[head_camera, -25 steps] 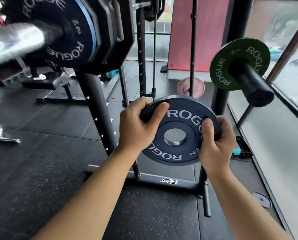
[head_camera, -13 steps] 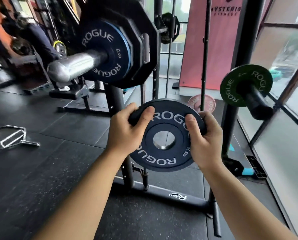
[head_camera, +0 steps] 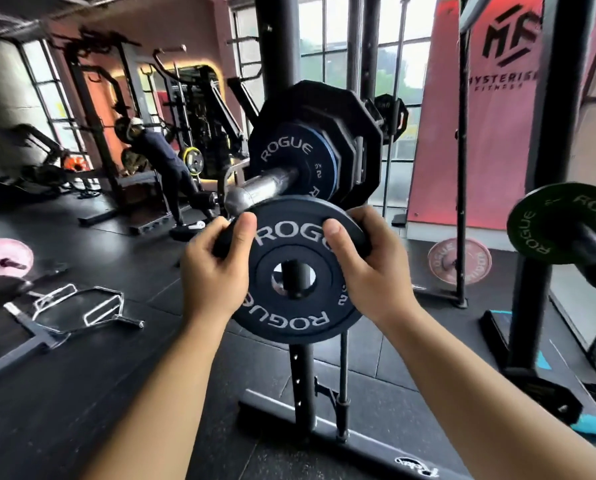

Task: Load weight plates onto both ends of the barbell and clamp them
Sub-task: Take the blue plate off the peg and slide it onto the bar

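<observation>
A gym with a black rubber floor (head_camera: 81, 393), tall windows behind and a pink banner (head_camera: 480, 133) to the right of the hands. Two hands hold one dark plate (head_camera: 300, 317) lettered ROGUE, its face toward the camera and its centre hole open. The left hand (head_camera: 216, 271) clasps the plate's left rim, thumb laid over the front face and fingers wrapped behind. The right hand (head_camera: 369, 268) grips the upper right rim the same way, thumb on the lettering.

Just above the hands, the bare steel barbell sleeve (head_camera: 261, 192) points toward the camera, its tip close to the held plate's top edge; whether they touch cannot be told. On that sleeve sit already one small blue-edged plate (head_camera: 289, 157) and, behind it, at least two large black angular plates (head_camera: 352, 129). Below the hands stands a black rack upright (head_camera: 301, 382) on its base.

Right of the right hand, one green plate (head_camera: 546, 223) sits on a storage peg, and one pink plate (head_camera: 459, 261) stands further back. Left of the left hand, one hex bar (head_camera: 81, 306) lies on the floor, with another pink plate (head_camera: 2, 258) beyond. A person in dark clothes (head_camera: 161, 150) is in the background.
</observation>
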